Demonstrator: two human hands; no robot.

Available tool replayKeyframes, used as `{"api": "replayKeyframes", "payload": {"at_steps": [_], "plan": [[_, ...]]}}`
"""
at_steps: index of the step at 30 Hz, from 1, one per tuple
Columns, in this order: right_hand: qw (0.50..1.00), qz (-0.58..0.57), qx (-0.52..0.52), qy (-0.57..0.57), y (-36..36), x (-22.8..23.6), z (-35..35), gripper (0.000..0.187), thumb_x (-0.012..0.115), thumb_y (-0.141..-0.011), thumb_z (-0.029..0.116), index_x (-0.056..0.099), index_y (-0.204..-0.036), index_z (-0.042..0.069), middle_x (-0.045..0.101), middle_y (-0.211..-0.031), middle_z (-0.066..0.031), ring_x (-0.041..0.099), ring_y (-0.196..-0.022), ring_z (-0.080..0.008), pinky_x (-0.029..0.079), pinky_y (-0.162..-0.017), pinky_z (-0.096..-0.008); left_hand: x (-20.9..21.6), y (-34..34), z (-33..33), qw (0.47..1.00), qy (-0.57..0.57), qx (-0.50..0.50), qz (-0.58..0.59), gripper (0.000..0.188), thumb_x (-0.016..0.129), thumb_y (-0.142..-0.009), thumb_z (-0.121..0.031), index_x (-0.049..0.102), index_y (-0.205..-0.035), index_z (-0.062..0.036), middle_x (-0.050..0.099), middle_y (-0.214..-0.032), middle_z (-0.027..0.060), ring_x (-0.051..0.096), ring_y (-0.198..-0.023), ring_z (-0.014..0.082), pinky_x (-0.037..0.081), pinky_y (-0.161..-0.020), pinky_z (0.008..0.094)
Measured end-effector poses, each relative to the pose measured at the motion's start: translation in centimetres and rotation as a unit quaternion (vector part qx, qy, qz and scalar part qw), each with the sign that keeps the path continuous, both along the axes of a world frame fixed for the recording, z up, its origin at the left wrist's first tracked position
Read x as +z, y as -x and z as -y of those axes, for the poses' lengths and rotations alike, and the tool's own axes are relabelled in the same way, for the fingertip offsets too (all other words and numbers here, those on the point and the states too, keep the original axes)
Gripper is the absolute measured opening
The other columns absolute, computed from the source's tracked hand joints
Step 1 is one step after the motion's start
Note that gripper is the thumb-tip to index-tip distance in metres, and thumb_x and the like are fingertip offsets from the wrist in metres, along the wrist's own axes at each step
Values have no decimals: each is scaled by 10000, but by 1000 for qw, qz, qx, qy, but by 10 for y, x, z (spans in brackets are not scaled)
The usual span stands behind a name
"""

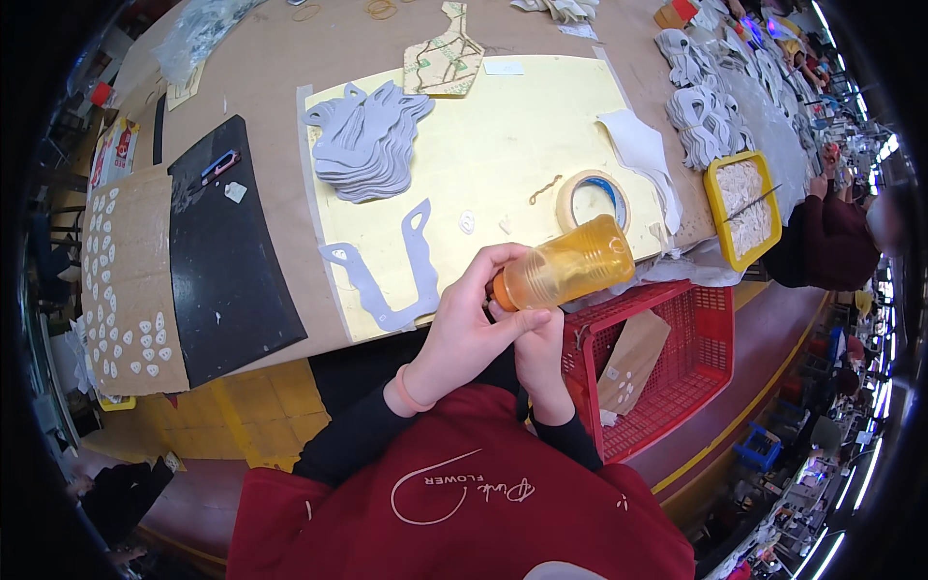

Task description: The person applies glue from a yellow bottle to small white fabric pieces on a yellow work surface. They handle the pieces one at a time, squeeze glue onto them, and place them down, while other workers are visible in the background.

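A translucent amber squeeze bottle (570,261) lies tilted in front of me, its orange cap end toward my body. My left hand (464,324) is closed round that end, thumb along the near side. Below it my right hand (539,353) is curled against the same end; its fingers are partly hidden behind the left hand. Just past the bottle lies a roll of tape (565,208). On the yellow sheet (512,126) to the left rest a single U-shaped grey cut piece (420,261) and a thick stack of similar grey pieces (367,145).
A red plastic basket (667,411) with a cardboard piece stands at the table's near right edge. Right of the sheet sits a yellow tray (717,193) of small white pieces. A black board (232,300) and cardboard dotted with small white pieces (145,251) lie left. A person (836,237) is at far right.
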State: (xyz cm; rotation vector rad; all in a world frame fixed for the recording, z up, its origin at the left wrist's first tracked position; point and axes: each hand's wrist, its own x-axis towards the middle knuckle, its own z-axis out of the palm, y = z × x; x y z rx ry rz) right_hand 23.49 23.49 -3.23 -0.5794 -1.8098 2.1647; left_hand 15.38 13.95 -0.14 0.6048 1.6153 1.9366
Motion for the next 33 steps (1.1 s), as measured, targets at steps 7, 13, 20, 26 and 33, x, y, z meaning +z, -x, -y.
{"api": "replayKeyframes", "payload": {"at_steps": [7, 13, 20, 26, 33], "plan": [[996, -41, 1, 80, -4, -10, 2, 197, 580, -908, 57, 594, -1079, -40, 645, -977, -62, 597, -907, -115, 473, -811, -243, 1, -1, -2, 993, -58, -19, 103, 540, 733, -832, -85, 416, -1260, 5, 572, -1153, 100, 565, -1069, 145, 465, -902, 265], [997, -11, 14, 76, -3, -5, 9, 162, 510, -960, 52, 601, -1054, -42, 635, -974, -50, 577, -909, -99, 463, -807, -235, 0, 4, -1, 979, -61, 8, 197, 538, 707, -853, -74, 396, -1282, 16, 566, -1171, 107, 557, -1097, 149, 461, -917, 268], [950, -150, -190, -199, -22, -4, -11, 251, 445, -1005, 201, 549, -1037, -26, 593, -975, -98, 528, -850, -146, 429, -752, -276, 3, 17, 17, 999, -28, -19, 4, 481, 669, -858, -145, 490, -1291, -37, 545, -1303, 63, 501, -1208, 182, 360, -1029, 334], [801, -131, -454, -369, -53, -36, -72, 188, 402, -972, 108, 456, -812, 25, 503, -854, -111, 516, -855, -264, 417, -822, -372, 1, 45, 50, 994, -7, 97, 46, 233, 499, -953, -95, 565, -1151, 9, 631, -1117, 102, 572, -1082, 179, 395, -1001, 315], [862, 55, -385, -326, -84, -95, -79, 181, 382, -993, 96, 506, -896, 9, 506, -866, -96, 505, -841, -226, 402, -824, -333, -8, 47, 65, 993, 28, 107, 36, 211, 499, -967, -120, 575, -1124, -1, 627, -1100, 102, 579, -1066, 176, 388, -1011, 326]]}}
